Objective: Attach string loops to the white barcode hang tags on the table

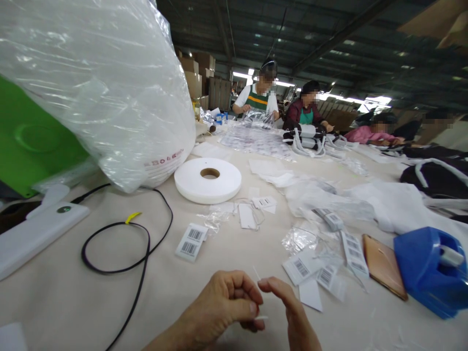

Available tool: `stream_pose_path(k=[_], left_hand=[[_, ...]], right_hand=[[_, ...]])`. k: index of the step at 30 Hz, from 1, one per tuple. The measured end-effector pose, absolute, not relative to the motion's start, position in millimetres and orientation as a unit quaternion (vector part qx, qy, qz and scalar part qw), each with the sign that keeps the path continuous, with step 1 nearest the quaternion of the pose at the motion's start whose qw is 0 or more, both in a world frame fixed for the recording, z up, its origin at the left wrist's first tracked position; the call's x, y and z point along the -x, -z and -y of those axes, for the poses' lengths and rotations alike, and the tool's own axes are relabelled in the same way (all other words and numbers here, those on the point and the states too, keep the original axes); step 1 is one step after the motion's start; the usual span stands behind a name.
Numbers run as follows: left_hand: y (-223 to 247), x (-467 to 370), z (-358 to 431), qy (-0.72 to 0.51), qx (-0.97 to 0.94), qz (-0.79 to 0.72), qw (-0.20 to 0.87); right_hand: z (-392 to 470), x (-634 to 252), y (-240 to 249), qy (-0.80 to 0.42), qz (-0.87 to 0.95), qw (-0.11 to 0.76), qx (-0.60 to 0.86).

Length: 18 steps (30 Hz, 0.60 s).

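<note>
Both hands run off the bottom edge — the left hand (223, 307) shows only knuckles and curled fingers, the right hand (292, 312) little more than a forefinger and part of the back. What they pinch is a thin white sliver (260, 318), too small to name. The blue tape dispenser (431, 268) is cut by the right edge, the white power bank (32, 234) by the left. The big plastic bag (98, 83) hides most of the green box (29, 136) and where the black cable (120, 243) begins. Barcode labels (192, 241) carry print too fine to read — so does the red lettering on the bag. The co-workers' faces are blurred.
</note>
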<state>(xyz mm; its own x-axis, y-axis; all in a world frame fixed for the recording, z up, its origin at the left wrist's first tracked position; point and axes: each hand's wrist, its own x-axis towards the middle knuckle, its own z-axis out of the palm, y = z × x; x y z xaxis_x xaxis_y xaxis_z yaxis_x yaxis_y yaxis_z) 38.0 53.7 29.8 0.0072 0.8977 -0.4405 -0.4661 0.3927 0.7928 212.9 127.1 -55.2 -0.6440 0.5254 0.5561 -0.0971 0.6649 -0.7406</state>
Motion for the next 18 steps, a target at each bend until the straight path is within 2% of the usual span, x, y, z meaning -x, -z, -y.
stream_pose_path(k=[2, 6, 10, 14, 18], left_hand=[[-31.1, -35.7, -51.3, -0.496, -0.234, -0.482, 0.683], [-29.1, -32.2, -47.6, -0.435, -0.224, -0.418, 0.766], [-21.1, -36.3, -49.5, -0.453, -0.188, -0.398, 0.775], [-17.6, -42.4, -53.5, -0.543, -0.162, -0.426, 0.705], [-20.2, -46.6, -56.2, -0.673, -0.104, -0.486, 0.547]], right_hand=[[-126.5, -215.9, 56.5, -0.383, 0.823, 0.395, 0.142], [-119.3, -221.0, 60.8, -0.381, 0.823, 0.382, 0.176], [-106.9, -215.7, 55.7, -0.425, 0.777, 0.389, 0.254], [-105.4, -210.4, 45.1, -0.473, 0.731, 0.406, 0.277], [-105.8, -210.9, 33.8, -0.540, 0.629, 0.480, 0.287]])
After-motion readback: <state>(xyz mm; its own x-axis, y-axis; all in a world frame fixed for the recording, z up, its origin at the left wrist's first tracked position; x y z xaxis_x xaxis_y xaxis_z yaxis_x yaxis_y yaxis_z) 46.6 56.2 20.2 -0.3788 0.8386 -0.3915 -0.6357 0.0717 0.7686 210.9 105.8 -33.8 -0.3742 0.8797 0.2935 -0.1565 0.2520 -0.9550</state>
